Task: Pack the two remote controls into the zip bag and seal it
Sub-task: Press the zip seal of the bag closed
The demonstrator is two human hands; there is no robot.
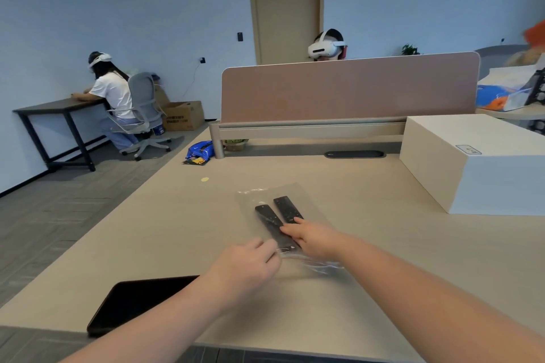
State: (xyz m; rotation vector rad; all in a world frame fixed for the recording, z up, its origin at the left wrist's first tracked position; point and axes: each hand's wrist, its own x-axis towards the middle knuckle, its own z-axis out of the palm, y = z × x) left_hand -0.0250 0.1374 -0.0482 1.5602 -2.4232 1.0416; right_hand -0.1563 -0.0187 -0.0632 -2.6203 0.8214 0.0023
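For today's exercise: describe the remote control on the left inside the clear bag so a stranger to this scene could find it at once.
Start at the beige desk with the pink divider. In its middle lies a clear zip bag holding two black remotes side by side. The left remote sits nearer the person than the right remote.

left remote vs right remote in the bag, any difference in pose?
The left remote lies nearer the person; the right remote sits further up the zip bag. The right hand covers the right remote's near end, while the left remote shows almost whole. Both are black, slim, roughly parallel and appear to be inside the clear bag.
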